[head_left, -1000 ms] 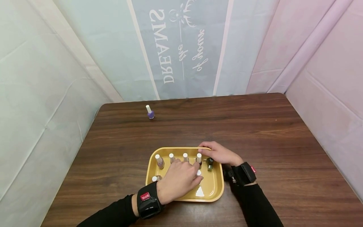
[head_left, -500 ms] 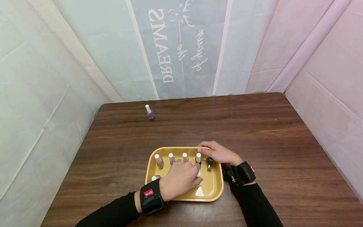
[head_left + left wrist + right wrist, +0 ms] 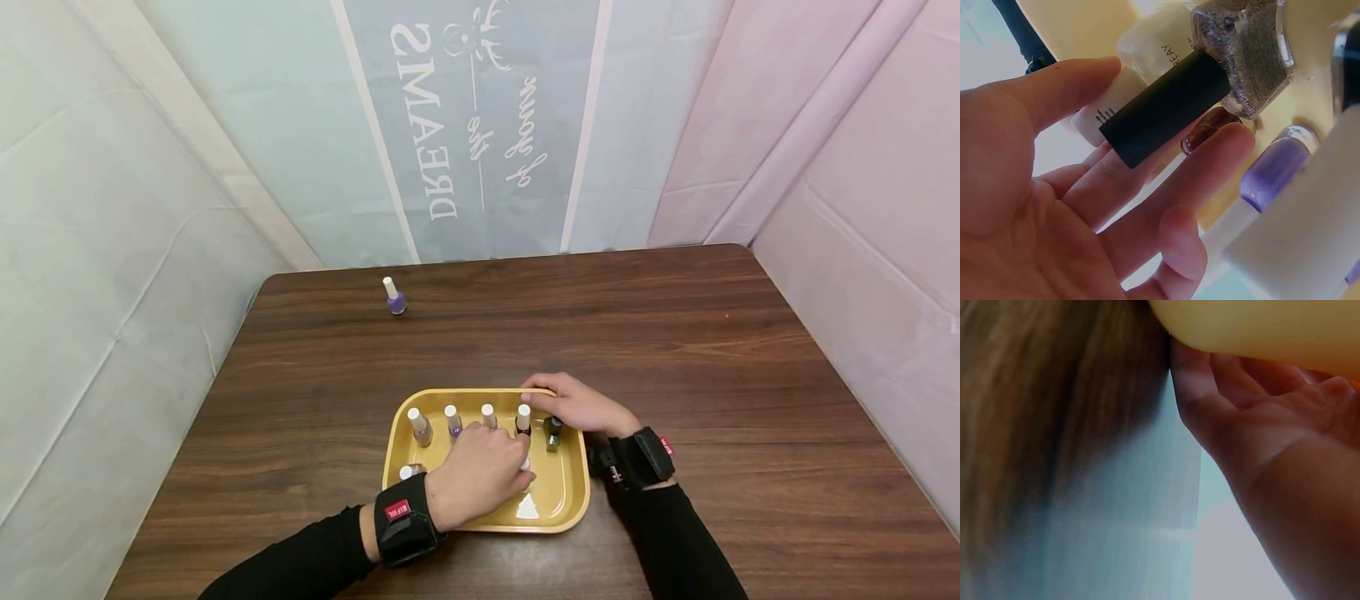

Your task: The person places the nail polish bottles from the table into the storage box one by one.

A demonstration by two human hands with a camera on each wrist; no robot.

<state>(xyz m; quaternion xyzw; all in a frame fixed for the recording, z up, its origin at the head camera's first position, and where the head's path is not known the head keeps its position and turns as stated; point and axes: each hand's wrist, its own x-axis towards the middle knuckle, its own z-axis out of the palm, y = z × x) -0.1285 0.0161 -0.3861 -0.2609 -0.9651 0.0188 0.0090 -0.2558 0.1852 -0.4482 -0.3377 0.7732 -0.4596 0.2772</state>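
My left hand [image 3: 480,471] reaches into a yellow tray [image 3: 558,500] and pinches the white cap of a white nail polish bottle [image 3: 1154,47], thumb on its near side. In front of it in the left wrist view lies a glitter nail polish [image 3: 1244,56] with a black cap, hidden by the hand in the head view. A dark red bottle [image 3: 1210,128] and a purple nail polish [image 3: 1275,172] are close to the fingers. My right hand [image 3: 577,404] grips the tray's far right corner, thumb over the rim, fingers outside.
Several white-capped bottles stand along the tray's far side, among them a pale one [image 3: 422,429]. A green nail polish [image 3: 552,435] with a black cap is at the right. One purple nail polish [image 3: 395,302] stands alone on the wooden table [image 3: 637,325], towards the back left.
My left wrist has shifted slightly right and up, while the fingers stay around the white cap, which is now more covered. The right hand keeps its hold on the tray.
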